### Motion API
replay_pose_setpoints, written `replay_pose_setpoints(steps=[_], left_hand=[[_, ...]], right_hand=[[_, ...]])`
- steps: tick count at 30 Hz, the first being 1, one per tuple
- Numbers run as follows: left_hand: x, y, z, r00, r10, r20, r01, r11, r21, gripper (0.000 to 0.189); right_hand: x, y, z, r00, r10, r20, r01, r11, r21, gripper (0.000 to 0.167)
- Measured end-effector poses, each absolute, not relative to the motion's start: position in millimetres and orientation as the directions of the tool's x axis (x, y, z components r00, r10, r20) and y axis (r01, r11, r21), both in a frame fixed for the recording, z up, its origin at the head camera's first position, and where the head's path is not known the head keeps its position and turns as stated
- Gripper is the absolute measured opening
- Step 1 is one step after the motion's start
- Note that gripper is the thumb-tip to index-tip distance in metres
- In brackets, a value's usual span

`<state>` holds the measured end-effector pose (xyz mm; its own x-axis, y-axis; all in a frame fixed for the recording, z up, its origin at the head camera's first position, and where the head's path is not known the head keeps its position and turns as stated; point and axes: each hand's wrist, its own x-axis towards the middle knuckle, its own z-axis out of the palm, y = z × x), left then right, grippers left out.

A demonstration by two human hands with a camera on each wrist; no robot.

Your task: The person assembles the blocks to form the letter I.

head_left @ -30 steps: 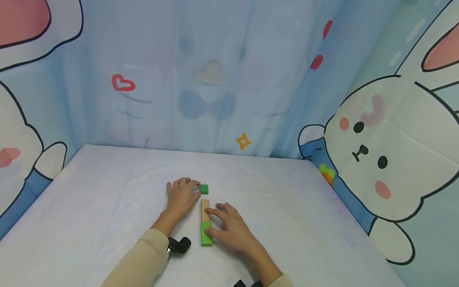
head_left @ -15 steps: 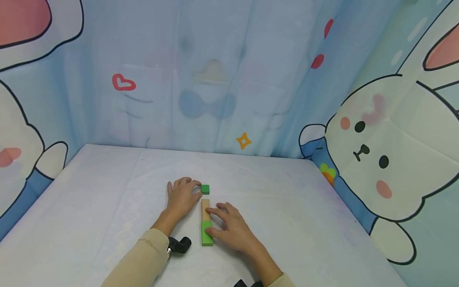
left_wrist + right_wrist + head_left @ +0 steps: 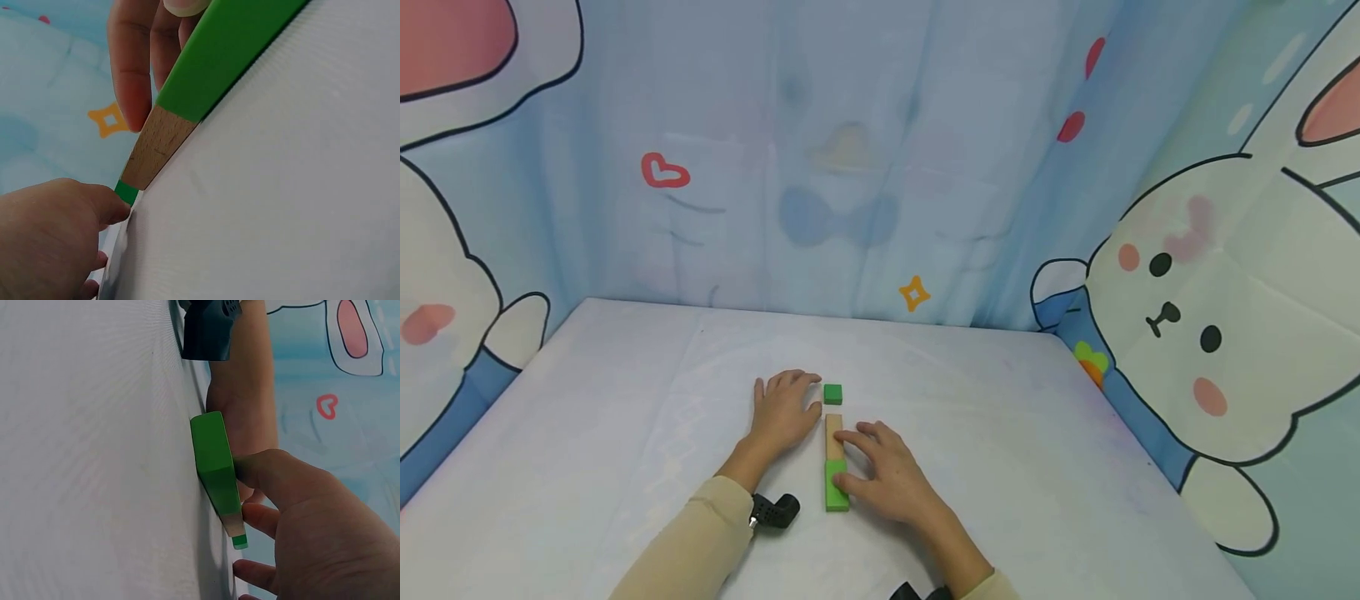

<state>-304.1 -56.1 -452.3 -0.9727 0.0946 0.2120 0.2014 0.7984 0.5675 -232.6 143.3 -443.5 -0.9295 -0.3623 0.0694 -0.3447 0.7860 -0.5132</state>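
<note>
On the white cloth, a green rectangular block (image 3: 837,498) and a natural wood block (image 3: 833,427) lie end to end in a line. Beyond them, across a small gap, sits a small green cube (image 3: 832,394). My left hand (image 3: 784,417) rests beside the cube's left side, fingers relaxed, with a thin gap between them. On the other side, my right hand (image 3: 891,477) has its thumb at the green block (image 3: 215,450) and its index finger at the wood block (image 3: 159,147). Its fingers are loosely bent and not wrapped round either block.
A white cloth covers the table (image 3: 1037,483). Behind it hangs a blue curtain (image 3: 737,100) printed with rabbits. A black wrist camera (image 3: 777,512) sits on the left forearm, close to the cloth.
The head view has shifted slightly. My left fingers have drawn a little left, away from the green cube. The right hand and the blocks keep nearly the same arrangement.
</note>
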Motion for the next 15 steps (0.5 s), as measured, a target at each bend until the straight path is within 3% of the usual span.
replay_pose_setpoints(steps=[15], left_hand=[[-303.2, -56.9, -446.6, -0.978, 0.122, 0.168, 0.195, 0.817, 0.543, 0.046]], right_hand=[[-232.3, 141.6, -444.6, -0.933, -0.349, 0.083, -0.340, 0.788, -0.514, 0.058]])
